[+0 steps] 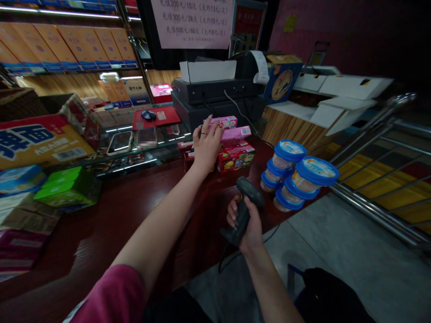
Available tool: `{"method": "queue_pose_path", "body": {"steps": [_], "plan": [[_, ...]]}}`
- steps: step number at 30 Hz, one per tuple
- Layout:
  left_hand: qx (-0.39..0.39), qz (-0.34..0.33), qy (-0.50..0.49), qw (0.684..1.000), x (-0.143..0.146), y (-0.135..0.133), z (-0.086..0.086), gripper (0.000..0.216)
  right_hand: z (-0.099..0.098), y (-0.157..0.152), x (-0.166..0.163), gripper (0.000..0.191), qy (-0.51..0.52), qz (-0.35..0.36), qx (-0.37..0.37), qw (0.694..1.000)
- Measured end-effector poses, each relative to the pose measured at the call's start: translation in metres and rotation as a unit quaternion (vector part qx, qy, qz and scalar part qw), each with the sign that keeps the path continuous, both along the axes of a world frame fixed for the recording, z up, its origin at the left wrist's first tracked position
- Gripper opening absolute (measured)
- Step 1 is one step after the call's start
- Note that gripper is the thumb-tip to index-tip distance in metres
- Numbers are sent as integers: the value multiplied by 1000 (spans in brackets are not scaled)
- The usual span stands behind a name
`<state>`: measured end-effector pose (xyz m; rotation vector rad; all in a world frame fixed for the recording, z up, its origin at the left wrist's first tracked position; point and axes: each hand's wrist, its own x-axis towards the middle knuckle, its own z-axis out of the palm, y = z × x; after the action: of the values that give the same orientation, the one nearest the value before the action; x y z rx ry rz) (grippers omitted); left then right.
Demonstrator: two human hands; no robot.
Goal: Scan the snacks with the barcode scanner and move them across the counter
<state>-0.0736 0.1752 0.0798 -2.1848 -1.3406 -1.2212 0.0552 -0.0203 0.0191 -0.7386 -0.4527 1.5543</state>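
Note:
My right hand (249,220) is wrapped round the handle of a black barcode scanner (245,211), its head pointing up and away from me over the counter's edge. Stretched out ahead, my left hand (208,146) rests its spread fingers at the left end of some pink boxes (235,133). They lie on top of a red fruit-printed box (236,157). Another dark red box (187,152) is partly hidden behind my left hand and wrist. To the right of the scanner stand stacks of tubs with blue lids (315,170).
A green pack (67,187) and other boxes stand on the left of the dark red counter (134,215). Behind are a phone (120,142), a mouse (148,115) and a black printer (247,69) with paper hanging out. A metal railing (380,166) runs along the right.

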Motion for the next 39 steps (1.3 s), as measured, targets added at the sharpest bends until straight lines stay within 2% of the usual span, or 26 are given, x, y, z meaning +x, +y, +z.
{"method": "queue_pose_path", "body": {"steps": [4,7,9,12,15,18,21,25,32,36,39], "plan": [[-27,-35,24,999,-6,-29,7,38,5,-5,0,22,-16,0,10,1000],[4,-75,28,997,-36,-68,10,39,8,-11,2,22,-15,34,7,999],[19,-104,24,994,-73,-105,5,37,9,-14,5,24,-9,68,3,998],[5,-114,42,993,-144,-171,-13,44,9,-16,5,25,-4,119,0,993],[-15,-75,53,996,-212,-228,-37,46,7,-15,-11,26,7,176,1,984],[-51,-37,77,995,-260,-262,-57,43,5,-19,-49,27,27,235,-4,972],[-77,-5,74,994,-284,-273,-70,41,3,-30,-94,30,33,288,-16,957],[-110,18,58,992,-288,-269,-74,39,1,-44,-132,33,11,324,-32,945],[-116,0,79,990,-281,-268,-69,34,1,-47,-135,32,-16,316,-35,948],[-95,-5,84,992,-282,-267,-73,32,0,-49,-136,31,-36,307,-34,950],[-107,-6,68,992,-282,-266,-76,32,2,-50,-138,32,-50,296,-30,953]]}}
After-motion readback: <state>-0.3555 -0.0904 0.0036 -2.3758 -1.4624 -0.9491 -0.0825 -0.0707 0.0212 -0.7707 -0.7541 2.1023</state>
